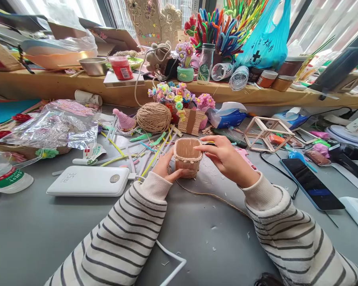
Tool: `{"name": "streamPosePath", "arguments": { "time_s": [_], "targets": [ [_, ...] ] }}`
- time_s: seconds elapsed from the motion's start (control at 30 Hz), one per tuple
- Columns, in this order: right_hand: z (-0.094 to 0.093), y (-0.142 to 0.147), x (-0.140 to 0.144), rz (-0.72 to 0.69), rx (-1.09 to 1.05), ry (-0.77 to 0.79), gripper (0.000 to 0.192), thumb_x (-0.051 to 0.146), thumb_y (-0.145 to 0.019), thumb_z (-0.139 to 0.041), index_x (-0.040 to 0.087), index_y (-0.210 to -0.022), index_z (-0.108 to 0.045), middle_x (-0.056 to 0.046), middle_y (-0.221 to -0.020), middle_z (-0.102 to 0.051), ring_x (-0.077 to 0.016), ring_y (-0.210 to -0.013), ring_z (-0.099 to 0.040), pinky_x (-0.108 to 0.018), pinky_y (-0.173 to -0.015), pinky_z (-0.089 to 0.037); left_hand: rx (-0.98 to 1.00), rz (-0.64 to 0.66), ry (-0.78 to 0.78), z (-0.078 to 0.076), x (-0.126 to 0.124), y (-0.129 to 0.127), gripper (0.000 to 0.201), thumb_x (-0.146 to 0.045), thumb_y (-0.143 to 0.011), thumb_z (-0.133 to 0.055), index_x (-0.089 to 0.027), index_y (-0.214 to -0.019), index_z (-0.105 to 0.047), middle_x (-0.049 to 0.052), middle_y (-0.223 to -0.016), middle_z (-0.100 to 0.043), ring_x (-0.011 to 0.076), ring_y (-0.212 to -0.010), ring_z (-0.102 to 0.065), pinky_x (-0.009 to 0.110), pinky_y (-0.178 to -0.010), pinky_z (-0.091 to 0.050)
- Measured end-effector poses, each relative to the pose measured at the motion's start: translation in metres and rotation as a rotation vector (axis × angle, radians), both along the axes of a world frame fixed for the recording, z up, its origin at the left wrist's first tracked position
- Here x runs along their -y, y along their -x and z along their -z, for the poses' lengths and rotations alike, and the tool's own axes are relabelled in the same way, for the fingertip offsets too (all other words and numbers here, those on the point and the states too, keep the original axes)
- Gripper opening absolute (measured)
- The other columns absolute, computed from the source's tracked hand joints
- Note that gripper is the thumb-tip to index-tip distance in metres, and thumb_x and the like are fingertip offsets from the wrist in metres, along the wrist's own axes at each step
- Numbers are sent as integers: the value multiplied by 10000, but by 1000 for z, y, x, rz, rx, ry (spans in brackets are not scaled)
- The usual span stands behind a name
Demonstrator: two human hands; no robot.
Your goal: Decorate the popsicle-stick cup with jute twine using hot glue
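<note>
A small square basket of wooden sticks stands on the grey table, its lower part wound with jute twine. My left hand grips its near left corner, thumb pressed on the twine band. My right hand holds the right rim, fingers over the top edge. A loose strand of twine trails from the basket toward my right sleeve. The twine ball lies just behind the basket.
A white power bank lies left, a phone right. Coloured sticks, a stick cube frame, a second basket with pipe-cleaner flowers, a plastic bag and a cluttered wooden shelf surround the work spot.
</note>
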State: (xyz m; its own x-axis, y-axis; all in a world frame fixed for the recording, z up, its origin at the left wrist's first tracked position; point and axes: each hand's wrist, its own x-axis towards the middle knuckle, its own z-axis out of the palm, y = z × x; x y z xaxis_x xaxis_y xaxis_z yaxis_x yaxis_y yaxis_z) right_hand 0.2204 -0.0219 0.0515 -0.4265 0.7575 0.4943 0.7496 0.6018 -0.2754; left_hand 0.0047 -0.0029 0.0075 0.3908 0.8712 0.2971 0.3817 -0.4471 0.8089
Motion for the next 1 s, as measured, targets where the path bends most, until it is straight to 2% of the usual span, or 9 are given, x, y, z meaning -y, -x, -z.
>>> {"name": "streamPosePath", "arguments": {
  "time_s": [0.03,0.1,0.2,0.3,0.4,0.63,0.8,0.9,1.0],
  "targets": [
    [1,0,-1,-4,5,-7,288,125,-849,-478,225,-1080,-619,-102,-1165,-562,-229,-1100,-484,-442,-951,-407,-18,-10,13,-2,1,4,794,-520,-679,-636,-155,-1337,-381,140,-1389,-443,315,-1301,-368,446,-1090,-283],
    [2,-1,-1,-11,1,-18,247,136,-846,-493,226,-1038,-620,-99,-1158,-564,-228,-1096,-490,-441,-942,-416,1,-77,15,-8,4,15,752,-489,-713,-617,-141,-1331,-368,161,-1358,-472,288,-1271,-420,442,-1076,-311],
    [1,-2,-2,-22,-5,-32,212,135,-850,-486,221,-992,-619,-99,-1136,-576,-226,-1074,-505,-439,-920,-430,89,-224,-9,-15,10,33,569,-470,-756,-565,-124,-1201,-486,164,-1234,-574,248,-1115,-568,399,-967,-444],
    [2,-3,-3,-4,2,-57,195,143,-849,-494,215,-974,-625,-103,-1114,-586,-236,-1073,-503,-449,-916,-428,-142,-277,-9,-19,14,44,404,-463,-775,-518,-158,-1030,-590,110,-1047,-661,203,-876,-658,337,-768,-535],
    [2,-3,-3,30,14,-85,178,156,-843,-509,206,-959,-635,-115,-1110,-585,-248,-1074,-500,-458,-913,-430,-400,-258,-5,-15,17,46,333,-455,-751,-518,-186,-912,-630,70,-909,-675,181,-728,-655,299,-633,-523],
    [2,-1,0,83,9,-109,183,170,-838,-516,215,-966,-639,-116,-1120,-576,-259,-1084,-504,-471,-908,-445,-770,-204,32,-10,20,39,453,-452,-626,-635,-225,-1017,-601,48,-933,-652,217,-755,-639,338,-666,-497],
    [1,2,2,62,17,-111,190,151,-830,-517,208,-963,-640,-115,-1129,-573,-254,-1087,-504,-462,-920,-439,-739,-211,-5,-8,23,37,292,-300,-711,-516,-211,-975,-601,42,-920,-656,176,-734,-647,297,-676,-499],
    [0,2,3,56,29,-98,196,147,-827,-521,203,-974,-637,-117,-1139,-568,-253,-1094,-499,-459,-927,-436,-654,-272,-41,-8,26,37,272,-284,-752,-447,-194,-961,-597,49,-929,-666,154,-682,-653,276,-624,-504],
    [0,2,3,51,37,-88,205,147,-833,-509,200,-988,-633,-120,-1146,-563,-254,-1102,-495,-464,-929,-435,-522,-353,-105,-11,27,40,227,-293,-740,-460,-200,-874,-617,19,-815,-696,128,-547,-630,249,-538,-500]
  ]
}}
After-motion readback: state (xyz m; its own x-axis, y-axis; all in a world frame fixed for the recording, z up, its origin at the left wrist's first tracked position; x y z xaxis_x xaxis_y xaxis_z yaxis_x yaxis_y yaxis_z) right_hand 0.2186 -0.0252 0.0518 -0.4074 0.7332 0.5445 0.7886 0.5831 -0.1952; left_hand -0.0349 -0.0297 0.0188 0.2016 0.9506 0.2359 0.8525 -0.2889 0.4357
